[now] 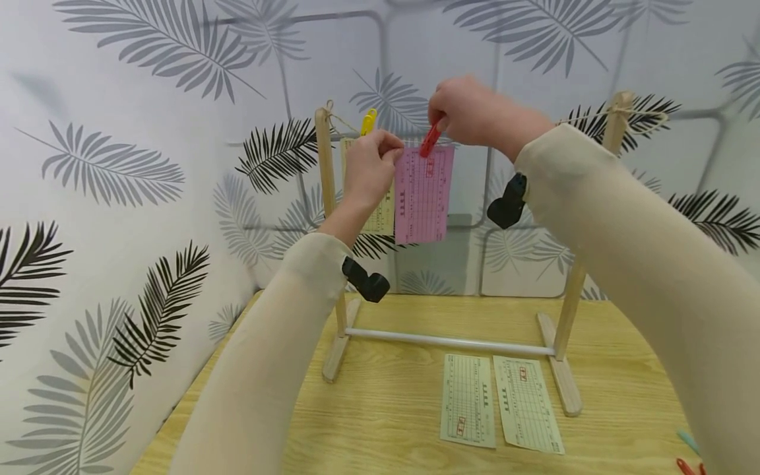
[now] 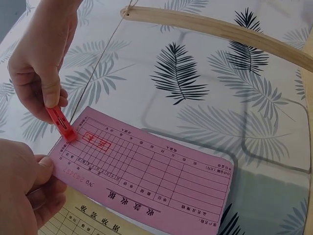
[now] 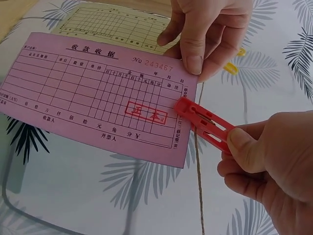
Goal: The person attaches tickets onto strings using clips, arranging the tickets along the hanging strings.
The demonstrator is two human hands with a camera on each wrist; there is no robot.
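"From where you sat, what did the left hand (image 1: 371, 166) have?"

"It pinched the upper left corner of a pink slip (image 1: 423, 201), thumb on the printed face. On my screen the slip hung at the twine (image 3: 199, 191), between two wooden posts (image 1: 326, 161)."

"And the right hand (image 1: 468, 109)?"

"It gripped a red clothespin (image 1: 430, 140), whose nose lay over the slip's top edge. I couldn't tell whether it bit the twine too."

"Anything near?"

"A yellowish slip (image 1: 381, 218) just beside, a yellow clothespin (image 1: 369, 121) above it. Below, I saw two pale slips (image 1: 468, 399) flat on the table (image 1: 368, 409)."
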